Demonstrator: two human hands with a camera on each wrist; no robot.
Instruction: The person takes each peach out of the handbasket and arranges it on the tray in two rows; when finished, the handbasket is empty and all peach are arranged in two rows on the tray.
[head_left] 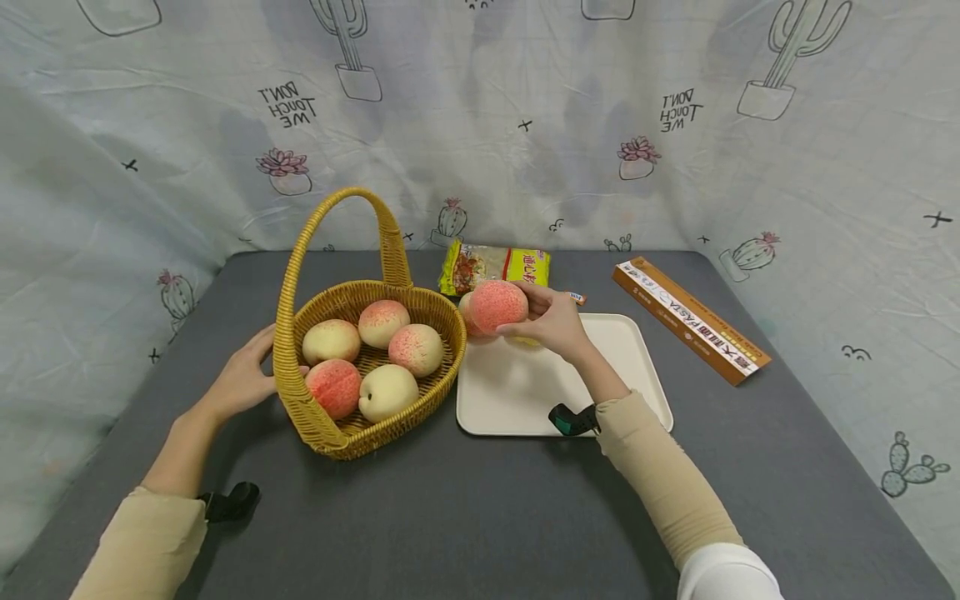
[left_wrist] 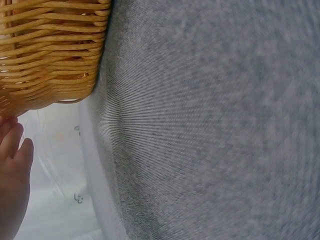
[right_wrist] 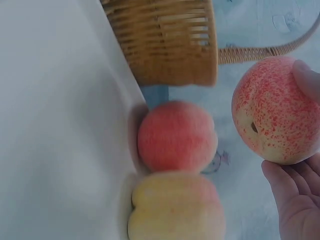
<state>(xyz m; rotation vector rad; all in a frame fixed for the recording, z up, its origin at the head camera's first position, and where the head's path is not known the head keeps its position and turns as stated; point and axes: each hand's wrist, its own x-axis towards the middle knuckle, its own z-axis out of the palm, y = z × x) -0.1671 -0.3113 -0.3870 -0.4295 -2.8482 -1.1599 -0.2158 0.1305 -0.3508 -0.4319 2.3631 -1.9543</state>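
My right hand (head_left: 555, 323) holds a red-speckled peach (head_left: 499, 307) between thumb and fingers, raised over the far left of a white tray (head_left: 487, 408). In the right wrist view, a red peach (right_wrist: 177, 137) and a yellowish peach (right_wrist: 177, 207) sit side by side on the tray, below the held one. In the head view they are mostly hidden. My left hand (head_left: 243, 375) grips the left rim of a wicker basket (head_left: 438, 400) with a tall arched handle. Several peaches lie inside, among them a pale one (head_left: 387, 392) and a red one (head_left: 334, 388).
Behind the tray lies a yellow-and-red food packet (head_left: 491, 265). A long brown pasta box (head_left: 690, 321) rests at an angle on the right of the grey table (head_left: 465, 517). A printed cloth (head_left: 480, 125) hangs around the back and sides.
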